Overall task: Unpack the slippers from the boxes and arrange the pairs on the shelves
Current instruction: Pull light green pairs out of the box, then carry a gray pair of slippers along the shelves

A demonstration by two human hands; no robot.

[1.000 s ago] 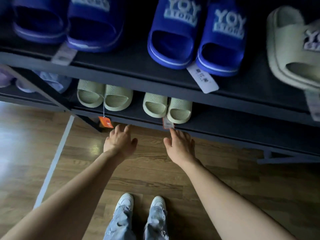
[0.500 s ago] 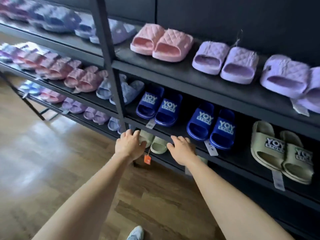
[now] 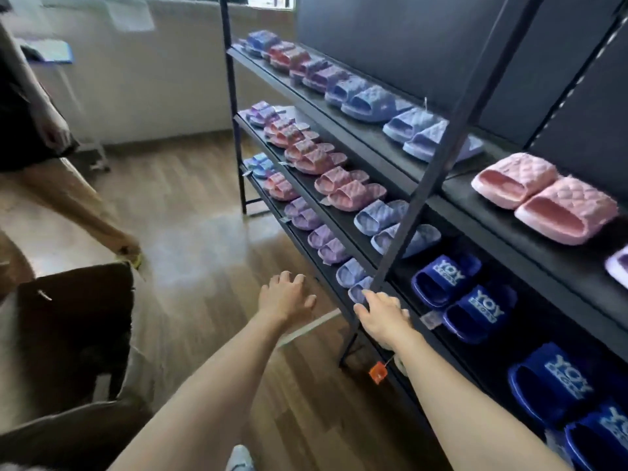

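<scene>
Beside black metal shelving (image 3: 441, 154) | left hand (image 3: 287, 295) empty, fingers spread | right hand (image 3: 382, 316) loose, empty, by shelf edge | pink quilted foam slippers (image 3: 516, 180) shelved paired for display | brown cardboard box (image 3: 78, 334) open at left, within reach

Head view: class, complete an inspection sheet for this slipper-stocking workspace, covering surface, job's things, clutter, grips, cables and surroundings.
Surface: dark tiered shelves, lined with slipper pairs.
Job's things: pink slippers on the top tier; dark blue slippers on the tier below; open cardboard box at left, contents hidden.
Clutter: orange tag dangling below the right forearm.
Grips: left hand open, holding nothing, over the wood floor; right hand open by the shelf edge, contact unclear.
Cables: nothing seen.
Surroundings: second person at left; pale wall behind.
</scene>
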